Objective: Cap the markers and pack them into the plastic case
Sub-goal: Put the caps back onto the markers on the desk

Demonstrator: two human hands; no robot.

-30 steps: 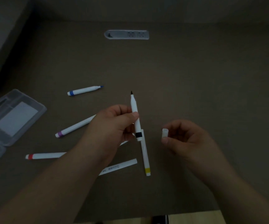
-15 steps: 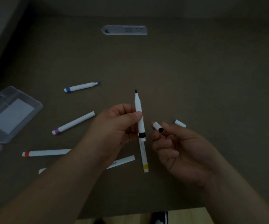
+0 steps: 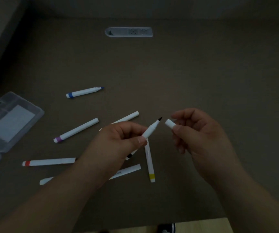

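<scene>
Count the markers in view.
7: black marker in the left hand; on the table, blue, purple, red, yellow, and two partly behind that hand. More may be hidden.

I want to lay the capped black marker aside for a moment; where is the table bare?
Bare: the table right of the right hand, and the stretch between the blue marker and the power strip. Crowded: around the left hand, toward the plastic case.

Dim, underexposed, softly blurred view with dark vignetted corners and wide-angle bending at the edges.
</scene>
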